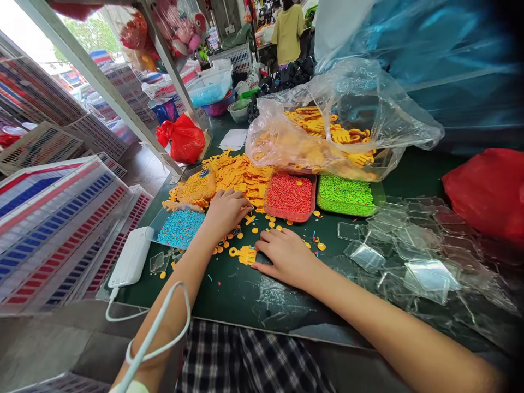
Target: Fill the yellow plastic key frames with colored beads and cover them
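My right hand [284,254] rests low over the table, thumb and fingers closed about the near end of a flat yellow plastic piece [246,255]. That piece lies on the dark green tabletop, its ring pointing left and small coloured bits in its slots. My left hand [227,213] is at the near edge of a pile of similar yellow pieces [239,174], fingers bent together and tips partly hidden; what they hold does not show. Around the hands stand open containers of blue beads [180,228], red beads [289,194], green beads [346,194] and yellow beads [200,185]. Small yellow discs [220,249] lie scattered between.
A clear bag [327,142] of yellow pieces lies behind the containers. Clear plastic cases [409,245] and a red bag [487,191] cover the right side. A white power bank [131,256] trails a cable [164,346] across my left forearm. Crates [73,229] stand left.
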